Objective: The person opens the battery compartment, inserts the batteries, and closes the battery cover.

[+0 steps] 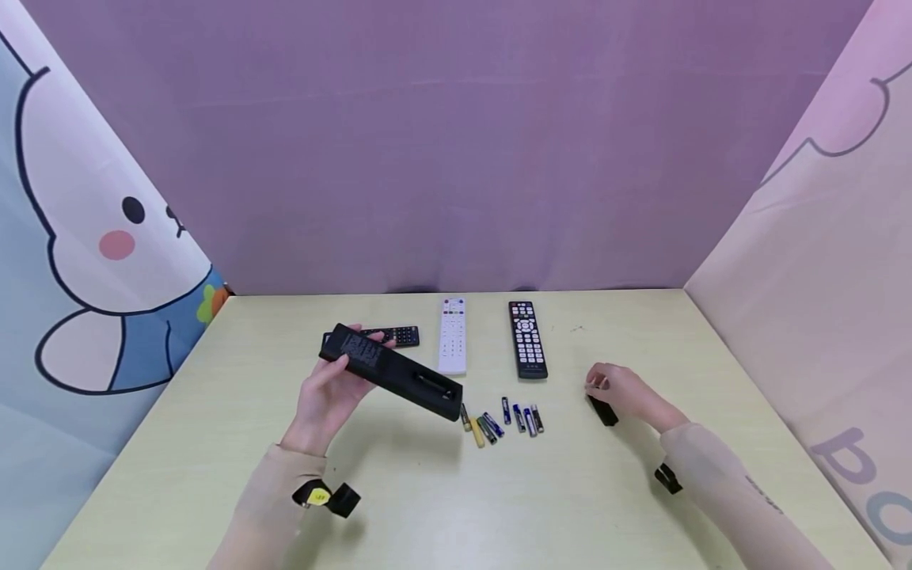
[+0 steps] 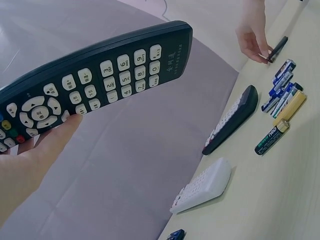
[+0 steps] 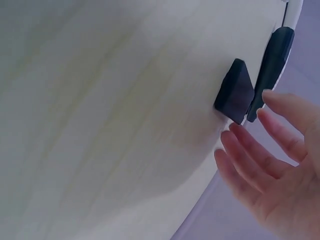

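My left hand (image 1: 331,400) grips a black remote control (image 1: 392,370) above the table, its back turned up and the battery compartment (image 1: 436,385) uncovered. In the left wrist view the white-buttoned face of this remote (image 2: 125,75) shows, with a fingertip at its edge. On the right, my right hand (image 1: 627,389) hovers low beside a small black battery cover (image 1: 604,412) lying on the table. Its fingers are spread and slightly bent in the right wrist view, fingertips close to the cover (image 3: 235,92).
Several loose batteries (image 1: 527,419) lie mid-table, one of them yellow (image 1: 476,432). Behind them are a white remote (image 1: 452,336) and a black remote (image 1: 528,340). Another black remote (image 1: 406,336) lies partly hidden behind my left hand. A purple curtain (image 1: 456,158) borders the table's back edge.
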A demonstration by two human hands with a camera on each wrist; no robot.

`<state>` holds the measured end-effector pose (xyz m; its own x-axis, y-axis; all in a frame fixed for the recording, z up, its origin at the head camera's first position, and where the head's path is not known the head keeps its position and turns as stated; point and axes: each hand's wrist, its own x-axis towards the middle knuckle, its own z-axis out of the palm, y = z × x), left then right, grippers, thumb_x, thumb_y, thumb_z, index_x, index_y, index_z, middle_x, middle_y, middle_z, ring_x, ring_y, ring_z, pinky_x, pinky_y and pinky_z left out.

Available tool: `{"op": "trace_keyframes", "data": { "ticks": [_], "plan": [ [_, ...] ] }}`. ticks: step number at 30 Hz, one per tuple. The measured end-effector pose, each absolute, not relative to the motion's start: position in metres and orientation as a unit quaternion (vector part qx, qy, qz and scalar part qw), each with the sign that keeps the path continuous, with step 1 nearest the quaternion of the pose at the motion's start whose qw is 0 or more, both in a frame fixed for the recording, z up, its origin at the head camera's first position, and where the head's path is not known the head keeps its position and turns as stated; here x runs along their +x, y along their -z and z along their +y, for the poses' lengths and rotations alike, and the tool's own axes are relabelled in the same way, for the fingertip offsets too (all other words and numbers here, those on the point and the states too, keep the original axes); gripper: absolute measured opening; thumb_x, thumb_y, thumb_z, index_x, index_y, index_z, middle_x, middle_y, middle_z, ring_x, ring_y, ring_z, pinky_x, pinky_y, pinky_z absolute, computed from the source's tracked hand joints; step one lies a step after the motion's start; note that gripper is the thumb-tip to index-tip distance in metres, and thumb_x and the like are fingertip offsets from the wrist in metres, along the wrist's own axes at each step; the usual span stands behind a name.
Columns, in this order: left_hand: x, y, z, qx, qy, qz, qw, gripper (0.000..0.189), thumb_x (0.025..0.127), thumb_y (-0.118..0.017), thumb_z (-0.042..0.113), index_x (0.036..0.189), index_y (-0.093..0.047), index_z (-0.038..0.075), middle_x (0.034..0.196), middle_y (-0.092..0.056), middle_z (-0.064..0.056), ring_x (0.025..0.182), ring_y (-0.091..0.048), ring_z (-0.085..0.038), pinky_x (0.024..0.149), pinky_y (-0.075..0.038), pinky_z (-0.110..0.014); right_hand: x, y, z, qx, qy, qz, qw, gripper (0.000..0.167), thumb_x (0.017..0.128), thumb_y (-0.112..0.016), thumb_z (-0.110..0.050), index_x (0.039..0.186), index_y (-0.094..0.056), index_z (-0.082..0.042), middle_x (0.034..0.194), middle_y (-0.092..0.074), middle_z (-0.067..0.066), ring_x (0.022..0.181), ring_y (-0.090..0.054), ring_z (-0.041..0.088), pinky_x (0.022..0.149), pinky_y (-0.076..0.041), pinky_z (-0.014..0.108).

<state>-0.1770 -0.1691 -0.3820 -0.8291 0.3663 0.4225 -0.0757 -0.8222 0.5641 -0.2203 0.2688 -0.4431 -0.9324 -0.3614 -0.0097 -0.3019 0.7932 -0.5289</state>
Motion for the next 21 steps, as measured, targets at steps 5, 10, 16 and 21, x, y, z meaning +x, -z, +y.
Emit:
{"op": "trace_keyframes", "data": {
  "ticks": [5, 10, 16, 21],
  "plan": [
    [-0.177, 0.383, -0.170, 0.259, -0.920, 0.266, 0.122, 0.032, 0.092, -0.031, 0.004, 0.124, -0.037, 0.005, 0.125, -0.045, -0.020, 0.120, -0.038, -0.037, 0.094, -0.034, -0.047, -0.216, 0.441, 0.264, -0.171, 0.283, 0.943, 0.034, 0.013, 0.082, -0.057, -0.006, 0.092, -0.057, 0.002, 0.083, -0.059, 0.006, 0.075, -0.056, 0.020, 0.065, -0.047, 0.032],
    [-0.178, 0.385, -0.171, 0.263, -0.923, 0.252, 0.127, 0.033, 0.092, -0.030, 0.002, 0.125, -0.034, 0.004, 0.126, -0.044, -0.022, 0.120, -0.037, -0.038, 0.095, -0.034, -0.047, -0.209, 0.437, 0.250, -0.189, 0.309, 0.932, 0.018, 0.013, 0.081, -0.057, -0.003, 0.093, -0.057, 0.004, 0.082, -0.061, 0.007, 0.073, -0.057, 0.018, 0.065, -0.047, 0.030],
    [-0.178, 0.386, -0.171, 0.266, -0.923, 0.247, 0.129, 0.033, 0.092, -0.031, 0.002, 0.125, -0.035, 0.004, 0.126, -0.044, -0.022, 0.122, -0.035, -0.039, 0.096, -0.033, -0.047, -0.202, 0.438, 0.230, -0.178, 0.346, 0.920, 0.038, 0.013, 0.081, -0.058, -0.005, 0.092, -0.059, 0.002, 0.081, -0.061, 0.006, 0.071, -0.057, 0.016, 0.063, -0.047, 0.026],
    [-0.179, 0.387, -0.171, 0.269, -0.923, 0.244, 0.129, 0.033, 0.092, -0.029, 0.001, 0.124, -0.036, 0.004, 0.126, -0.043, -0.022, 0.120, -0.037, -0.038, 0.096, -0.032, -0.048, -0.197, 0.441, 0.215, -0.164, 0.371, 0.912, 0.062, 0.013, 0.080, -0.058, -0.004, 0.092, -0.059, 0.001, 0.081, -0.061, 0.006, 0.071, -0.056, 0.015, 0.065, -0.047, 0.027]
  ]
}}
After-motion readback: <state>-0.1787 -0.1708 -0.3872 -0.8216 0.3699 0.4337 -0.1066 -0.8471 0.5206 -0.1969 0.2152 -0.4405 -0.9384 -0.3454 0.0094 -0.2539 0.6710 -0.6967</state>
